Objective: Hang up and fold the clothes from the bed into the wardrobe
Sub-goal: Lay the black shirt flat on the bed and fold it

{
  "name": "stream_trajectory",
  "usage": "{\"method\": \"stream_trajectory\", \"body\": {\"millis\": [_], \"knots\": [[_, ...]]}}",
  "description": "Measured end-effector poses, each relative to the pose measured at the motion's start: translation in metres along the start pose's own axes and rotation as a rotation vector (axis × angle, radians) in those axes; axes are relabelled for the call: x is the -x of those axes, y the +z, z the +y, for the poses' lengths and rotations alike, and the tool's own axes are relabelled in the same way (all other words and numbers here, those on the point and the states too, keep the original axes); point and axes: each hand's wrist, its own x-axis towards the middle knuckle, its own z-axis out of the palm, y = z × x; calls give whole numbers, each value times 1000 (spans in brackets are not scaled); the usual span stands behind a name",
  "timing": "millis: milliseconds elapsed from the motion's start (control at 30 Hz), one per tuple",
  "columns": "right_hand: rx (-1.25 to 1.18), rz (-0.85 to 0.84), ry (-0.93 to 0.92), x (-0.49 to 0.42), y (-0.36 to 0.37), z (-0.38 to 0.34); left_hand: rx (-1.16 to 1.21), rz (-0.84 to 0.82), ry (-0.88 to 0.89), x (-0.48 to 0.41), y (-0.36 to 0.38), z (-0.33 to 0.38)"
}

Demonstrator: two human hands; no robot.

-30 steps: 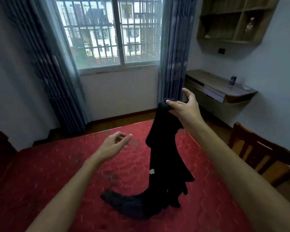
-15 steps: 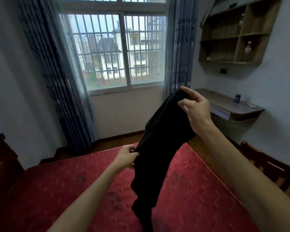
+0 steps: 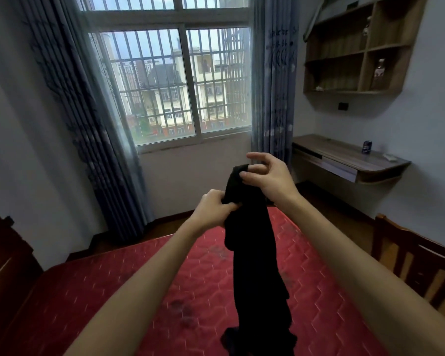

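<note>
A black garment [image 3: 254, 253] hangs in a long bunched column over the bed [image 3: 139, 291], which has a red quilted mattress. My right hand [image 3: 267, 176] pinches its top end between thumb and fingers, held up in front of the window wall. Slightly lower and to the left, my left hand [image 3: 213, 209] grips the cloth's left edge. The garment's bottom end reaches down to the mattress near the frame's lower edge. No wardrobe is in view.
A dark wooden headboard [image 3: 3, 265] stands at the left. At the right are a wooden chair [image 3: 409, 255], a wall-mounted desk [image 3: 344, 158] with a small can [image 3: 367, 146], and wall shelves [image 3: 352, 52]. A barred window [image 3: 175, 86] with curtains is ahead.
My left hand went from free above the bed to gripping the garment. The garment was lifted off the mattress and now hangs straighter; my hands have come closer together.
</note>
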Motion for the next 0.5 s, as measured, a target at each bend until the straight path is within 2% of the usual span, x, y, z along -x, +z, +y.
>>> {"method": "stream_trajectory", "body": {"millis": [67,133,267,367,500], "knots": [[217,55,-7,15,-5,14,206,43,-117,-5,-1,-2],[415,59,-26,43,-5,41,388,156,-223,-8,3,0],[693,-57,86,96,6,115,578,384,-301,-13,8,12],[910,-107,243,104,5,165,531,442,-237,-12,-1,17],[838,-150,305,94,-1,187,277,368,-109,5,-23,22]]}}
